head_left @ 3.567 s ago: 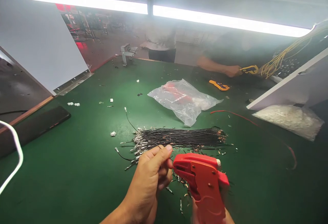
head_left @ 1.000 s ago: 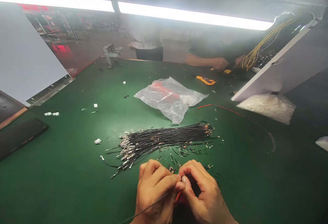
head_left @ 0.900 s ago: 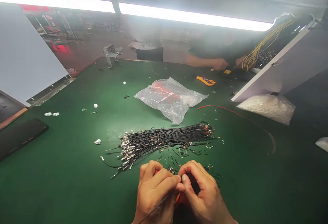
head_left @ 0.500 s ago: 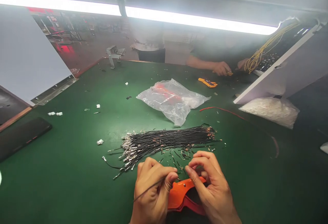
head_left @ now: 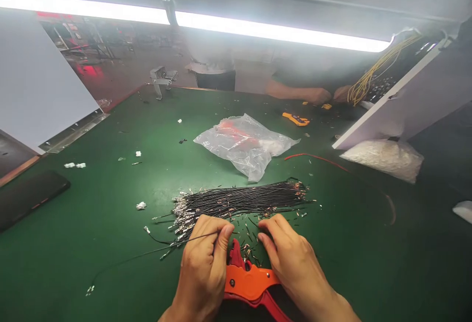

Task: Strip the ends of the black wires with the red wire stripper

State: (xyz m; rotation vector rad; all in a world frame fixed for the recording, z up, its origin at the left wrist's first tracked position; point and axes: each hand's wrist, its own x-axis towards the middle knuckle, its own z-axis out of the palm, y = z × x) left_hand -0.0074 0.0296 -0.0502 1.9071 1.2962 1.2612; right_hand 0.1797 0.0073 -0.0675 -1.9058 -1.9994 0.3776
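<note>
A thin black wire is pinched between the thumb and forefinger of my left hand. It trails left over the table to a small metal terminal. My right hand is across from it, thumb and forefinger slightly apart with nothing visible between them. Below and between both hands is an orange-and-red wire stripper, its orange end against my right hand; whether the hidden fingers touch it I cannot tell. Just beyond lies a bundle of black wires, terminals at the left and bare copper at the right.
Short wire scraps litter the green table. A clear plastic bag, a yellow tool and a red wire lie farther back. At left is a dark flat object. A co-worker's forearm rests at the far edge.
Both my hands have moved up and left, toward the bundle, uncovering more of the wire stripper. The wire in my left hand now stretches out left. The co-worker's hand has shifted, leaving a yellow piece on the table.
</note>
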